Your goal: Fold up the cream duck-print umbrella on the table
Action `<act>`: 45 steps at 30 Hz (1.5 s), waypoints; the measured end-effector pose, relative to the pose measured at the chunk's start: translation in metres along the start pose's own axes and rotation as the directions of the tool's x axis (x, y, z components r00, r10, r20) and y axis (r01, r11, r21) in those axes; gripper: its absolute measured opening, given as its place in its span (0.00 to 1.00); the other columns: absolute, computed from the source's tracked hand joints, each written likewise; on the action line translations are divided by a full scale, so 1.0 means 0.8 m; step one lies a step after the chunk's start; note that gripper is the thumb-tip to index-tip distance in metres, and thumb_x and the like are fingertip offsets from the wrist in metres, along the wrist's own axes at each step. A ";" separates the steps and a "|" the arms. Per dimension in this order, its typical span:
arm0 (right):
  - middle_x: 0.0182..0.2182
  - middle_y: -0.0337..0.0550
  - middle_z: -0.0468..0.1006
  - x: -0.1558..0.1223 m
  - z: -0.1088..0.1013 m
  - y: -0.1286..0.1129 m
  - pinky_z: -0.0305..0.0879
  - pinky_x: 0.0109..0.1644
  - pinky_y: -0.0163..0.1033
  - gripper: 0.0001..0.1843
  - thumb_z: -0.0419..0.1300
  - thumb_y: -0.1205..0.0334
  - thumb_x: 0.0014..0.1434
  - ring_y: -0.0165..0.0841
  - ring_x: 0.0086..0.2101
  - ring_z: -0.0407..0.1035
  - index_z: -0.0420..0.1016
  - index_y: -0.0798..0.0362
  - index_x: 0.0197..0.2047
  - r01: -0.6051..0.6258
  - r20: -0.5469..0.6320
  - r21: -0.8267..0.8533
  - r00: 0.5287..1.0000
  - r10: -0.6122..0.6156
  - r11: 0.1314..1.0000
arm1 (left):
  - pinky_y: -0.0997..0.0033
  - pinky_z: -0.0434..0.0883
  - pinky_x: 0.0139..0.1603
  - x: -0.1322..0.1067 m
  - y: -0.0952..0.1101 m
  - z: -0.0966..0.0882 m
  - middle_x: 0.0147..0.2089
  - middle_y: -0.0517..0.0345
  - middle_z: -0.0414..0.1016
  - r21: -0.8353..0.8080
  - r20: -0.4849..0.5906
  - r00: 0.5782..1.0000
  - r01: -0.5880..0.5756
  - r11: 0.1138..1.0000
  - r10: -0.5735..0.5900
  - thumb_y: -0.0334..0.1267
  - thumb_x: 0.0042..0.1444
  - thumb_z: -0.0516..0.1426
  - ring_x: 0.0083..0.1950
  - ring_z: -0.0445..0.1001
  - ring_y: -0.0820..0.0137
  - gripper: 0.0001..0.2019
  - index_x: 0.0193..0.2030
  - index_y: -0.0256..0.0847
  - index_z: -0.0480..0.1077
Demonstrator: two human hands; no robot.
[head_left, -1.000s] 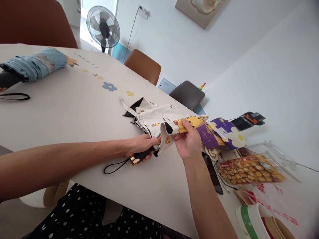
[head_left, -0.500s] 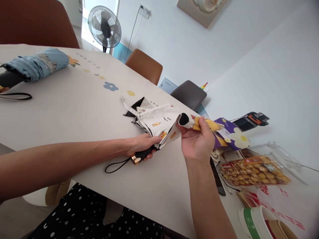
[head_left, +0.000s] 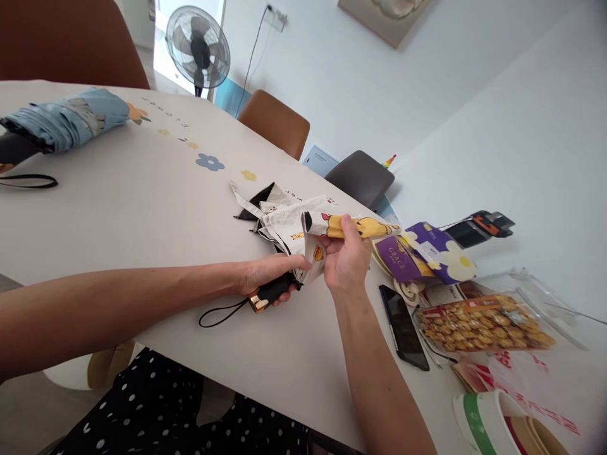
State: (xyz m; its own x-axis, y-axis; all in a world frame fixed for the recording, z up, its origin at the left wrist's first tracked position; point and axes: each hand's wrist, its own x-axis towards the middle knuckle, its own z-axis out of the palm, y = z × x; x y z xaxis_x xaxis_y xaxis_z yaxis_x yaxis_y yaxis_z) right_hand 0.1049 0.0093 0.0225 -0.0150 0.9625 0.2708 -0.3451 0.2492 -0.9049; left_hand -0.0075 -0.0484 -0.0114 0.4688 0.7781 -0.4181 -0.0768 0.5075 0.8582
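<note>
A partly folded white umbrella with yellow cartoon prints and a black underside lies over the table's middle. My left hand is closed around the base of its folds, just above the black and gold handle with a wrist loop. My right hand pinches a flap of the canopy between thumb and fingers, folded over toward the left hand. Part of the right fingers is hidden behind the cloth. Far to the left rests a rolled light blue umbrella with a black handle.
Right of my right hand lie a black phone, a purple box, a clear pack of round snacks and white tubs with a green band. Chairs and a standing fan are beyond the white table.
My right hand has moved left with the canopy flap, bringing it over the folds near my left hand. The phone and purple box show more. My left hand has stayed in place.
</note>
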 end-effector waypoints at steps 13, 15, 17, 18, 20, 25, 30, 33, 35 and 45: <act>0.30 0.40 0.76 -0.007 -0.004 0.004 0.71 0.34 0.37 0.06 0.60 0.62 0.51 0.32 0.33 0.73 0.72 0.56 0.31 -0.023 0.032 -0.056 0.999 0.025 0.998 | 0.76 0.58 0.12 -0.001 -0.007 0.002 0.14 0.60 0.62 0.185 -0.030 0.998 -0.049 0.982 0.056 0.40 0.45 0.56 0.14 0.59 0.76 0.13 0.17 0.39 0.58; 0.30 0.40 0.76 -0.007 -0.005 0.002 0.72 0.34 0.37 0.06 0.60 0.62 0.51 0.32 0.33 0.72 0.72 0.56 0.31 -0.034 0.053 -0.047 0.998 0.036 0.998 | 0.76 0.58 0.12 -0.001 -0.007 0.002 0.14 0.60 0.62 0.192 -0.029 0.997 -0.064 0.979 0.071 0.38 0.45 0.55 0.13 0.59 0.76 0.12 0.17 0.38 0.58; 0.31 0.41 0.76 -0.007 -0.008 -0.003 0.72 0.33 0.38 0.07 0.60 0.61 0.51 0.32 0.33 0.72 0.72 0.56 0.32 -0.055 0.084 -0.047 0.995 0.058 0.997 | 0.76 0.58 0.12 0.000 -0.008 0.002 0.14 0.60 0.62 0.174 -0.020 0.996 -0.078 0.982 0.083 0.38 0.45 0.55 0.14 0.60 0.76 0.11 0.17 0.38 0.58; 0.31 0.41 0.76 -0.008 -0.010 -0.007 0.72 0.33 0.38 0.08 0.59 0.60 0.52 0.32 0.32 0.72 0.72 0.56 0.33 -0.067 0.100 -0.049 0.992 0.072 0.997 | 0.76 0.59 0.13 0.000 -0.009 0.001 0.14 0.60 0.62 0.154 -0.012 0.996 -0.085 0.984 0.087 0.39 0.46 0.55 0.14 0.60 0.76 0.11 0.18 0.38 0.59; 0.31 0.41 0.76 -0.010 -0.015 -0.013 0.72 0.32 0.37 0.10 0.58 0.58 0.52 0.32 0.30 0.72 0.72 0.56 0.34 -0.085 0.114 -0.046 0.989 0.089 0.995 | 0.76 0.59 0.13 0.001 -0.011 0.001 0.15 0.61 0.62 0.095 0.006 0.996 -0.094 0.991 0.094 0.39 0.47 0.54 0.14 0.60 0.76 0.11 0.20 0.38 0.59; 0.32 0.37 0.75 -0.021 -0.037 -0.016 0.71 0.37 0.36 0.09 0.56 0.59 0.54 0.30 0.33 0.72 0.72 0.51 0.38 -0.079 0.037 -0.006 0.996 0.079 0.997 | 0.77 0.61 0.14 0.004 -0.012 0.000 0.18 0.62 0.61 -0.077 -0.007 0.993 -0.122 0.990 0.121 0.37 0.47 0.55 0.16 0.59 0.78 0.09 0.22 0.39 0.58; 0.37 0.37 0.76 -0.031 -0.059 -0.005 0.69 0.40 0.36 0.10 0.55 0.61 0.53 0.32 0.40 0.71 0.72 0.50 0.39 -0.153 -0.004 0.010 0.988 0.154 0.988 | 0.77 0.61 0.14 0.007 -0.013 -0.002 0.21 0.63 0.60 -0.092 0.000 0.980 -0.200 0.976 0.200 0.36 0.47 0.56 0.17 0.60 0.78 0.08 0.24 0.38 0.59; 0.33 0.35 0.75 -0.034 -0.071 0.000 0.68 0.37 0.35 0.08 0.56 0.67 0.48 0.31 0.37 0.70 0.72 0.50 0.34 -0.187 0.046 -0.006 0.981 0.187 0.982 | 0.77 0.61 0.14 0.005 -0.012 -0.001 0.21 0.63 0.60 -0.085 -0.008 0.980 -0.201 0.976 0.201 0.35 0.46 0.55 0.17 0.60 0.79 0.07 0.24 0.38 0.60; 0.28 0.34 0.73 -0.034 -0.079 0.001 0.67 0.33 0.34 0.07 0.56 0.72 0.45 0.30 0.34 0.69 0.71 0.51 0.28 -0.178 0.104 -0.043 0.978 0.182 0.983 | 0.77 0.60 0.14 0.004 -0.011 0.000 0.20 0.63 0.60 -0.067 -0.016 0.980 -0.197 0.978 0.196 0.34 0.46 0.55 0.17 0.59 0.78 0.07 0.23 0.38 0.59; 0.27 0.38 0.74 -0.033 -0.084 0.002 0.69 0.29 0.37 0.06 0.57 0.67 0.48 0.30 0.27 0.68 0.72 0.54 0.33 -0.092 0.200 -0.241 0.969 0.142 0.966 | 0.77 0.60 0.14 0.005 -0.013 -0.002 0.16 0.62 0.61 0.006 -0.060 0.986 -0.155 0.988 0.155 0.38 0.47 0.55 0.16 0.59 0.77 0.09 0.22 0.38 0.59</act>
State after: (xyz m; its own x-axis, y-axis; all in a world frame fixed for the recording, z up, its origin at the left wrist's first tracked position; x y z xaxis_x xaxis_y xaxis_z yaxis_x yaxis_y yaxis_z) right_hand 0.1675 -0.0088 -0.0084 -0.2513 0.9471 0.1995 -0.1060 0.1780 -0.9783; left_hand -0.0062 -0.0503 -0.0222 0.3973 0.8681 -0.2975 -0.1434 0.3790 0.9142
